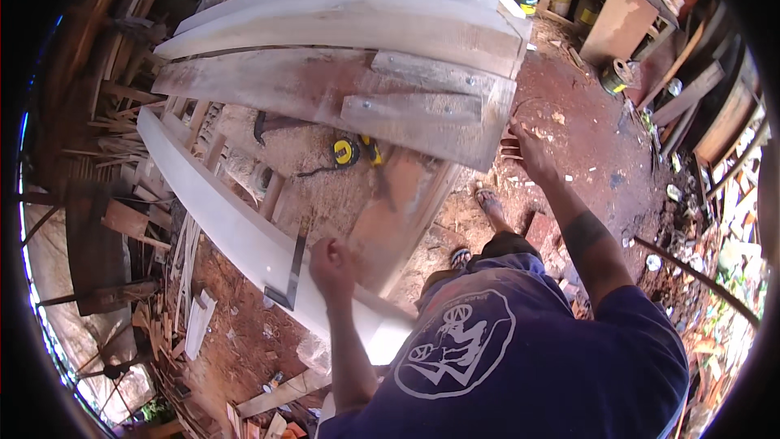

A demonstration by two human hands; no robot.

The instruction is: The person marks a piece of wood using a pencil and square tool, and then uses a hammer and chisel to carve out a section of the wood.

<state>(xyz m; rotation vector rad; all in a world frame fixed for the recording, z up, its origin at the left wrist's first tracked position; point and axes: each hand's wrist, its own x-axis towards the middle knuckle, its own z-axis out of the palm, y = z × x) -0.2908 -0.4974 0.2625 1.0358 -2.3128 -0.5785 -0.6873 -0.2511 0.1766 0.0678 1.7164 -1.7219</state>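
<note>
My left hand (331,262) is curled closed beside a metal square (283,296) lying on a long curved white board (219,195); what it holds, if anything, is hidden. My right hand (520,148), fingers apart and bent, is by the right end of a weathered board (268,81) with two short bolted pieces. Behind that board lies another pale, tapered board (341,8). Between the boards, a yellow tape measure (344,149), a second yellow-and-black tool (375,156) and a dark tool (262,128) rest on a sawdust-covered surface.
My sandalled feet (491,203) stand on a reddish dirt floor (585,162) strewn with scraps. Wood offcuts (195,325) are piled at the left. Cans (617,77), leaning panels (619,24) and planks line the upper right. A dark rod (699,276) crosses the lower right.
</note>
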